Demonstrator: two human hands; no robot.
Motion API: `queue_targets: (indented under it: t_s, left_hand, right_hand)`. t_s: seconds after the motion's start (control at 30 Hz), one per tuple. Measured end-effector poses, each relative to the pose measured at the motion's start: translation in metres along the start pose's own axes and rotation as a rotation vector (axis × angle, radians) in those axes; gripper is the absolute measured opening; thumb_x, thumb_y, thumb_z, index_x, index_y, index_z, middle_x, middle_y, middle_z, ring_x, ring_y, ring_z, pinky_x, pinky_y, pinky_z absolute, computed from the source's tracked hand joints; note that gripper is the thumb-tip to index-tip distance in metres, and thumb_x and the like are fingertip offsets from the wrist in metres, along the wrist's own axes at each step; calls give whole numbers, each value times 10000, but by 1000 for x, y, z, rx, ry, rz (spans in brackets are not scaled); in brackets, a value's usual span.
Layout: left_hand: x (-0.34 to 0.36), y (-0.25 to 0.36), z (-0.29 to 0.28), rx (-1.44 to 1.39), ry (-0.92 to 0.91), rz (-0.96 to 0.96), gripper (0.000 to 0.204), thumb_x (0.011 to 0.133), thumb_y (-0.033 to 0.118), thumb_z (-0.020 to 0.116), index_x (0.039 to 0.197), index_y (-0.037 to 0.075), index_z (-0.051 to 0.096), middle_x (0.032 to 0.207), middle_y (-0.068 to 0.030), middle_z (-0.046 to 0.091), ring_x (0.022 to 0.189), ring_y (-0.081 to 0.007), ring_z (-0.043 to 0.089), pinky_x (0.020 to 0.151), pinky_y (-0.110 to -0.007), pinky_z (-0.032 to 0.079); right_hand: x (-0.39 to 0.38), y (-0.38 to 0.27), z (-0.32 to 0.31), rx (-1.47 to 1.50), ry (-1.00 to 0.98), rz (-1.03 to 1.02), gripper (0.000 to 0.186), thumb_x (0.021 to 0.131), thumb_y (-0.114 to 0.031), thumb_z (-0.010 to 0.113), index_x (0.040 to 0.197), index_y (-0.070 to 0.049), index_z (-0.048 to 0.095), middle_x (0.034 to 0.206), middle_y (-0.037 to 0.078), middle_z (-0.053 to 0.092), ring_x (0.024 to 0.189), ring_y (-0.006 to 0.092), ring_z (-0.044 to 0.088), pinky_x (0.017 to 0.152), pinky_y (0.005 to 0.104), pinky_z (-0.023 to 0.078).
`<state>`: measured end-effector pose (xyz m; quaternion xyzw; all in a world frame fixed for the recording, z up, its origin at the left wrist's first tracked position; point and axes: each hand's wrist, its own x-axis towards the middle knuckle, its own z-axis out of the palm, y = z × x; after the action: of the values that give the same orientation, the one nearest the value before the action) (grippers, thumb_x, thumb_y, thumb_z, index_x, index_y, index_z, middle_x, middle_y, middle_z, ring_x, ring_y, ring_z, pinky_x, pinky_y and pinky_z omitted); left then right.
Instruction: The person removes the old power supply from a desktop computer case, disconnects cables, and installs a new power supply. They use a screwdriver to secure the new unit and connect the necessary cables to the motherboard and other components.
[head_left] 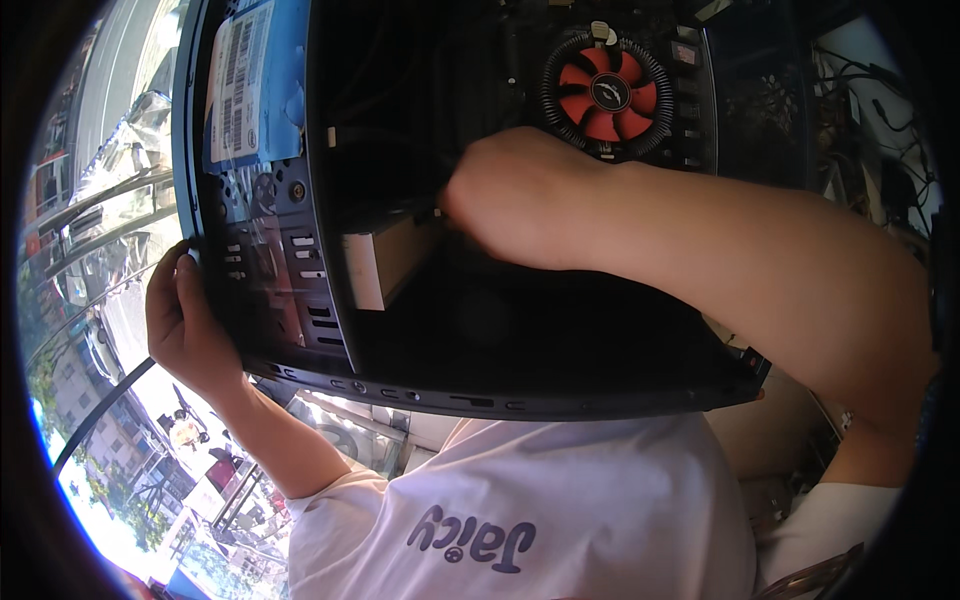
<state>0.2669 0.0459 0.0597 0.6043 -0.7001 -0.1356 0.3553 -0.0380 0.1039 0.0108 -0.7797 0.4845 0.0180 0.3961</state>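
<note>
Sitting open in front of your torso, the black computer case (470, 402) has your right hand (515, 200) inside it. That hand is curled, its fingertips hidden, so you cannot tell whether the fingers hold anything; it is just beside a pale block-shaped part (365, 272), and contact is unclear. Beyond your wrist is a round fan (608, 92) with red blades. Your left hand (195, 325) is at the case's left edge, its fingers bent there, though you cannot tell how firmly they grip. A blue-and-white label (240, 90) lies on the slotted metal panel (285, 275) near it. Dark cables (893, 122) tangle at the far right; your light shirt (620, 480) shows below.
</note>
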Motion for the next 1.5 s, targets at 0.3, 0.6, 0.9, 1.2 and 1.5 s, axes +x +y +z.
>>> queue_targets:
  t_s: [0.3,0.6,0.9,1.2,1.5]
  left_hand:
    - [-2,4,1,-52,0,-72,207,992,74,621,1157,-20,704,922,-56,725,799,-82,643,737,-208,512]
    - [-5,1,-1,158,-91,-28,216,1002,126,615,1178,37,701,699,54,554,627,-31,445,594,-194,361]
    - [-9,0,4,-63,-107,-76,164,995,69,613,1123,0,691,694,52,513,633,-21,410,590,-187,325]
    - [-7,1,8,-132,-98,-83,137,993,70,618,1084,-1,691,682,53,514,635,-18,411,588,-191,321]
    - [-9,3,8,-126,-80,-84,137,994,84,619,1062,-6,697,692,48,531,635,-23,419,589,-194,332]
  right_hand:
    - [-1,-4,7,-37,117,-92,154,823,-80,586,808,-38,733,816,160,720,802,337,717,696,423,591]
    - [1,-19,4,-176,67,-45,121,747,-85,636,767,-43,747,798,135,727,797,322,722,650,408,592]
    - [-88,-26,-32,-1013,221,277,134,669,-86,679,773,-16,727,761,126,655,608,168,644,451,289,488]
    - [-162,-20,-82,-904,290,291,159,721,-88,669,847,-3,716,821,139,663,685,206,649,540,313,497]
    - [-221,-28,-58,-778,348,321,185,773,-89,658,922,10,705,882,152,671,762,244,654,628,337,506]
